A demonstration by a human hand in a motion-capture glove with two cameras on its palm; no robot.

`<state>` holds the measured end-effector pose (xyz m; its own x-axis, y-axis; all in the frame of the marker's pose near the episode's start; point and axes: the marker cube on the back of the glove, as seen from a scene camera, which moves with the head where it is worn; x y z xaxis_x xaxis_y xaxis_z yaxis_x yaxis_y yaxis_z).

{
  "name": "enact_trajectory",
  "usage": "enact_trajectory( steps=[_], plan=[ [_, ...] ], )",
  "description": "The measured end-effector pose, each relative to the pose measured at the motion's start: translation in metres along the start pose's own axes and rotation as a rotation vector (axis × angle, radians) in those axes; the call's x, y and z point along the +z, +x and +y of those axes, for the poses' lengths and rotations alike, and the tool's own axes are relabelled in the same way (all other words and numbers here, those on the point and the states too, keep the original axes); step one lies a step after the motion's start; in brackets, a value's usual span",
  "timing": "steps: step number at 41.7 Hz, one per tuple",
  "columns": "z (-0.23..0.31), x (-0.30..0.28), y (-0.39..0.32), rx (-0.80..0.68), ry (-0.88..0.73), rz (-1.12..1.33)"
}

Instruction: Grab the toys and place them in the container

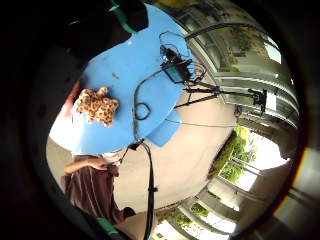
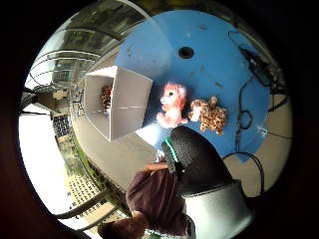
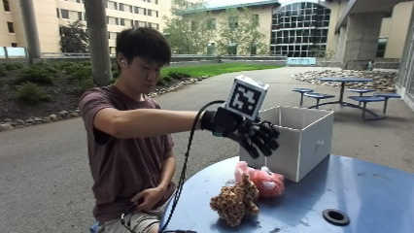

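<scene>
My gloved right hand (image 3: 259, 135) hangs in the air above the blue round table (image 3: 362, 194), fingers drooping loosely and holding nothing. Below it on the table lie a pink plush toy (image 3: 265, 180) and, in front of that, a brown spotted plush toy (image 3: 236, 200). The white open-topped box (image 3: 304, 141) stands just behind the pink toy. In the thumb side view the pink toy (image 2: 172, 103) lies beside the box (image 2: 127, 99), the spotted toy (image 2: 210, 114) beyond it, and another spotted toy (image 2: 106, 96) shows inside the box. The spotted toy (image 1: 96, 106) also shows in the little finger side view.
A round hole (image 3: 336, 216) marks the table's middle. A small dark device with cables (image 1: 175, 70) sits near the table's far edge. The person's bare left hand (image 3: 152, 196) rests at their lap. Concrete paving surrounds the table.
</scene>
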<state>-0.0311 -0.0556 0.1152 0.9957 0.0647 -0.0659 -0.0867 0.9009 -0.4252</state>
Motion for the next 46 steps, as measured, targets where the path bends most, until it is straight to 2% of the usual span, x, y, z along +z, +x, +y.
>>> enact_trajectory(
  steps=[7, 11, 14, 19, 25, 32, 38, 46],
  plan=[
    [-0.02, 0.13, 0.008, -0.17, -0.161, -0.079],
    [-0.027, 0.186, 0.002, -0.24, -0.199, -0.13],
    [-0.031, 0.209, -0.005, -0.244, -0.179, -0.153],
    [-0.038, 0.221, -0.014, -0.22, -0.054, -0.205],
    [-0.049, 0.218, -0.016, -0.197, -0.026, -0.207],
    [-0.056, 0.195, -0.013, -0.177, -0.087, -0.301],
    [-0.048, 0.127, -0.011, -0.164, -0.055, -0.276],
    [-0.021, 0.001, -0.025, -0.172, 0.086, -0.167]
  ],
)
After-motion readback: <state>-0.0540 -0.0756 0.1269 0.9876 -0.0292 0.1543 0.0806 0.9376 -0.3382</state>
